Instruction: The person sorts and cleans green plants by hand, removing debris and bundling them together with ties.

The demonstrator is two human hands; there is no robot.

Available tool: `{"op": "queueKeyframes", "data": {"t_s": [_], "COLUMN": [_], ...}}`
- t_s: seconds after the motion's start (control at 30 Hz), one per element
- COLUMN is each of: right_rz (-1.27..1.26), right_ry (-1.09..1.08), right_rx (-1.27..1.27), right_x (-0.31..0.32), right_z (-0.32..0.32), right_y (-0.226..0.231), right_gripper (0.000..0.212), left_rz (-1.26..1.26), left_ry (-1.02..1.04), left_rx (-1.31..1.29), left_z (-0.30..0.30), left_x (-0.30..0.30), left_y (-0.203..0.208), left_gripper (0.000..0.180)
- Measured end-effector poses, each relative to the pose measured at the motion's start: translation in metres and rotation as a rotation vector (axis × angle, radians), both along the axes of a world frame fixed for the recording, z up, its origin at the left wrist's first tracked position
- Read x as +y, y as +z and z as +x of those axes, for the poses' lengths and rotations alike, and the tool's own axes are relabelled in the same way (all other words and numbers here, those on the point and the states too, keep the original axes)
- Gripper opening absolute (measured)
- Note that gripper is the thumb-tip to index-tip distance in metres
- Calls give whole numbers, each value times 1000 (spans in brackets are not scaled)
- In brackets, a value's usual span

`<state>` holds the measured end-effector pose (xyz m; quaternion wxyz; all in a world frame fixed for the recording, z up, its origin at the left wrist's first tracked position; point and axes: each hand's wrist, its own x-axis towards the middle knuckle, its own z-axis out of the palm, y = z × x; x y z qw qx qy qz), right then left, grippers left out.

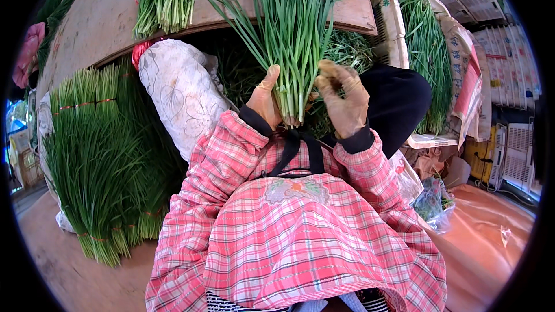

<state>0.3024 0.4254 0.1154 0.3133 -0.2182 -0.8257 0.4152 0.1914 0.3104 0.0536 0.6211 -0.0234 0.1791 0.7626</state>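
Pink plaid apron fills the bottom. Just past it both gloved hands clamp one bunch of chives: left hand and right hand wrapped around the cut ends. Bunch stands lengthwise away from the body, tips fanning toward the wooden board.

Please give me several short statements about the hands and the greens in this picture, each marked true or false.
1. Both hands, the left hand and the right hand, wear thin tan gloves. True.
2. The bunch of chives in their grip is held with its cut ends pointing up. False: the cut ends point down, toward the person.
3. Tied bundles lie stacked on the person's left. True.
4. The sleeves are plain blue. False: they are pink plaid.
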Motion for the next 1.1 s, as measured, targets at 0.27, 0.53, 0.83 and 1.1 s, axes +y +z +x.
{"op": "queueKeyframes", "data": {"t_s": [0.27,0.53,0.83,1.1], "right_rz": [472,244,27,82], "right_ry": [166,246,462,289], "right_rx": [-310,-258,-258,31], "right_x": [-20,-17,-6,-6], "right_z": [-20,-10,1,17], "right_y": [-5,9,14,1], "right_gripper": [17,33,10,13], "left_rz": [-49,51,11,48], "left_ry": [-9,-74,-95,-183], "left_rx": [-209,-112,-121,16], "left_z": [-1,-6,-9,-13], "left_x": [4,4,3,1], "left_y": [-13,-10,-13,-4], "left_gripper": [55,50,43,45]}}
